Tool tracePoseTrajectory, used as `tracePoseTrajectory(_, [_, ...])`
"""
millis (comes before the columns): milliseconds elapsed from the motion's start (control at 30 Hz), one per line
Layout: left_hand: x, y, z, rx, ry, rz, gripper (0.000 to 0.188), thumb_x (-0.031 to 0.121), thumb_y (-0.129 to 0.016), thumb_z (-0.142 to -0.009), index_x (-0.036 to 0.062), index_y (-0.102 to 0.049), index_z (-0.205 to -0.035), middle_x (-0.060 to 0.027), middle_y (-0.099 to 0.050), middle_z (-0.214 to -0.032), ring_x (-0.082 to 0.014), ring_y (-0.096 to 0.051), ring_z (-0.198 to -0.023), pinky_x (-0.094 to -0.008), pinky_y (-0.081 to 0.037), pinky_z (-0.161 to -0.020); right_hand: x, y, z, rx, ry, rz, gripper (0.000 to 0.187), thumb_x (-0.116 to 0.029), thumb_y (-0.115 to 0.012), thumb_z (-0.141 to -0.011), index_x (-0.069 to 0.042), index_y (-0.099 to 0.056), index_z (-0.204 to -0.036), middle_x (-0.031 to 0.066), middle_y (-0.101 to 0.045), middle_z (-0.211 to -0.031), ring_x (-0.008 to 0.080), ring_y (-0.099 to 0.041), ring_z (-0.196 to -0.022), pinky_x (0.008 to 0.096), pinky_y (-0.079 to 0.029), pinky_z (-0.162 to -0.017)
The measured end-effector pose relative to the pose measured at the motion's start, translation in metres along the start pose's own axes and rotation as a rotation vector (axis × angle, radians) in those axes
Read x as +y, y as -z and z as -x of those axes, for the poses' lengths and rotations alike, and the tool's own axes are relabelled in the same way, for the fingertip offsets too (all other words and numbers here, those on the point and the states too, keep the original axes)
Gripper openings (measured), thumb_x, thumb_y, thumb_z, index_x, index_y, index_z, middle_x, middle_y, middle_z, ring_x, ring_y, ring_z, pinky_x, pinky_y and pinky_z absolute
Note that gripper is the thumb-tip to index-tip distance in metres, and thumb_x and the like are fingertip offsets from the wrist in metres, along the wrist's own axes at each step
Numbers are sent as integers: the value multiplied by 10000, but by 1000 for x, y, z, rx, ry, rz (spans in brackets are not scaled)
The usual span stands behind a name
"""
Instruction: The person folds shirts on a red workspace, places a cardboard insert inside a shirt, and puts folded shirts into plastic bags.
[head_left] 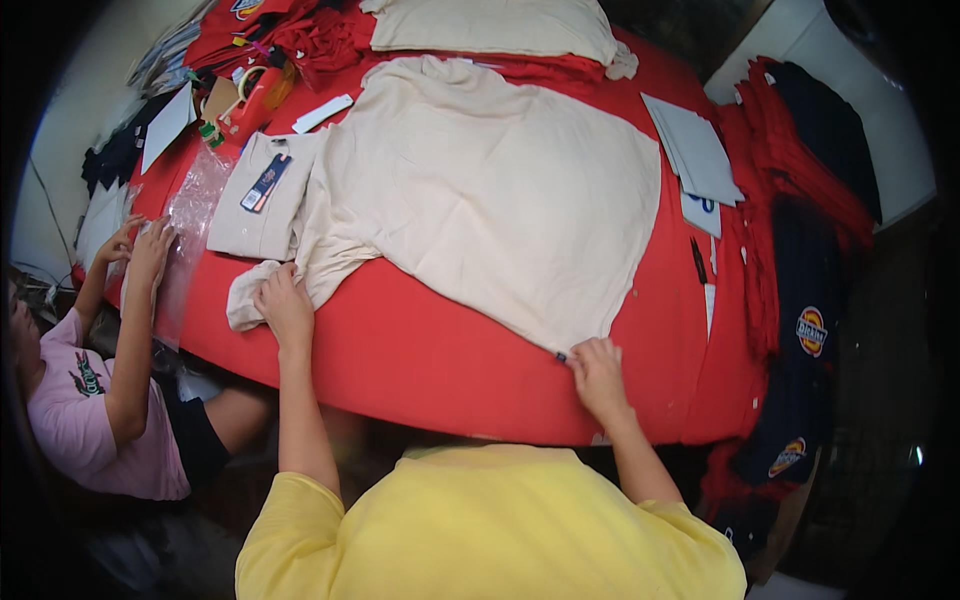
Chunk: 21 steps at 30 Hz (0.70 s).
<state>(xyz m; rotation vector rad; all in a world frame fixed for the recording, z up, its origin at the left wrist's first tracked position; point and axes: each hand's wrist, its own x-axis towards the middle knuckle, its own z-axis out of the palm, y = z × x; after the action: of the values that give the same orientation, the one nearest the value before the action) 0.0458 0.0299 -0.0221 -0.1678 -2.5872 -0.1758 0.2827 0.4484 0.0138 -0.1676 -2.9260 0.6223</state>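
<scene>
A cream shirt (480, 190) lies spread flat on a red-covered table (480, 385), its body reaching away to the right. My left hand (286, 305) has its fingers bent around the shirt's near sleeve (250, 295), close to the cuff. At the near right corner of the hem, my right hand (600, 380) pinches the fabric beside a small dark label (561, 357). Just left of the spread shirt rests a folded cream shirt (235, 225) with a dark hang tag (266, 183) on top.
A co-worker (100, 390) in pink sits at the left, both hands by clear plastic bags (190, 210). A red tape dispenser (255, 100) stands at the far left. White cards (690, 150), a black-handled blade (698, 260) and stacked red garments (755, 230) lie right. More cream shirts (495, 25) lie behind.
</scene>
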Motion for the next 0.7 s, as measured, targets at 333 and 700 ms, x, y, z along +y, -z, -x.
tracePoseTrajectory(333, [2, 168, 79, -937, -184, 274, 342, 151, -639, -775, 110, -662, -1113, -126, -562, -844, -312, -589, -803, -399, -472, -745, 14, 89, 86, -354, -339, 167, 174, -177, -618, -839, -50, -627, -958, 113, -590, -1010, 324, -508, -991, 420, -383, -868])
tracePoseTrajectory(700, [67, 45, 81, -331, -154, 135, 546, 372, -552, -906, 140, -437, -1386, -168, -310, -1480, -371, -250, -1373, -534, -195, -1104, 67, -17, 41, 311, -361, 426, 538, -372, -530, -921, -122, -414, -1383, 174, -347, -1460, 348, -286, -1368, 545, -197, -1110])
